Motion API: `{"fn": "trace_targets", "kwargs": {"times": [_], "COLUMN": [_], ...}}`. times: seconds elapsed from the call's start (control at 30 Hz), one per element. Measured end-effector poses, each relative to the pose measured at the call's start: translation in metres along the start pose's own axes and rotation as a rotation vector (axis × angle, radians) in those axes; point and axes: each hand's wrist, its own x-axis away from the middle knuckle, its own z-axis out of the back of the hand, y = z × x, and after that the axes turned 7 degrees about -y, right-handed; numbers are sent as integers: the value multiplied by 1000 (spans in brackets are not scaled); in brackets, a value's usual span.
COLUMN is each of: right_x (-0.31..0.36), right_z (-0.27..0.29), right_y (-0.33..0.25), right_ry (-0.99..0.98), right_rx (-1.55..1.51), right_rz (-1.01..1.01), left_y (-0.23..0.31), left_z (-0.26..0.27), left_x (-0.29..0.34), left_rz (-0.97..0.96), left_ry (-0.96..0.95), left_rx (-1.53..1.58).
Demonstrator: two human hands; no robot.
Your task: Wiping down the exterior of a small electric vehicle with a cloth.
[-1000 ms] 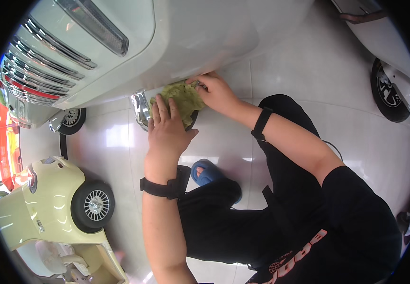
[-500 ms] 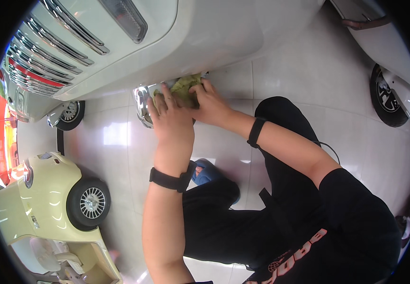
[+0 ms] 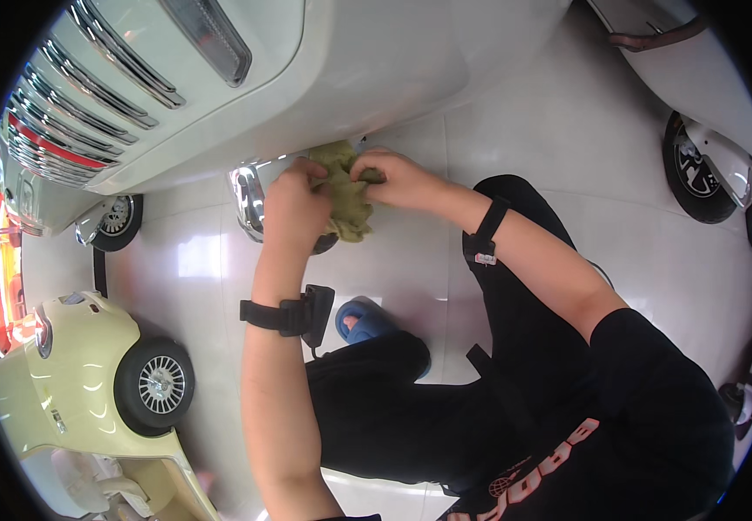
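Note:
A crumpled yellow-green cloth [image 3: 347,201] hangs between my two hands, below the grey-white front body panel [image 3: 376,78] of a scooter. My left hand [image 3: 296,204] has its fingers bent round the cloth's left side. On the other side, my right hand [image 3: 398,180] pinches the cloth near its upper right edge. Just left of my left hand shows a shiny chrome part [image 3: 247,200], low under the panel. Behind the cloth, a dark rounded part [image 3: 325,244] is mostly hidden.
Chrome trim bars [image 3: 89,104] and a lamp [image 3: 211,39] run along the panel at upper left. A pale yellow scooter [image 3: 81,373] stands at left, and a white scooter [image 3: 697,95] at right. My blue slipper [image 3: 363,321] rests on the tiled floor [image 3: 194,295].
Both hands have drawn back slightly from the chrome part, and the cloth now hangs more spread out between them. My left hand's fingers have gone from stretched out to curled in.

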Motion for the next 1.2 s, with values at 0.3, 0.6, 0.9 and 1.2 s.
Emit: {"fn": "trace_targets", "kwargs": {"times": [0.3,0.6,0.9,1.2], "right_x": [2,10,19,27], "right_z": [8,27,51,61], "right_y": [33,7,30,29], "right_ry": [-189,164,444,350], "right_rx": [-1021,-1297,-718,-915], "right_rz": [-903,-642,-598,-516], "left_y": [20,5,11,15], "left_z": [0,-10,-10,-16], "left_x": [-18,-29,-36,-41], "left_rz": [215,137,127,50], "left_ry": [-212,-190,-198,-194], "left_rx": [684,539,465,503]}}
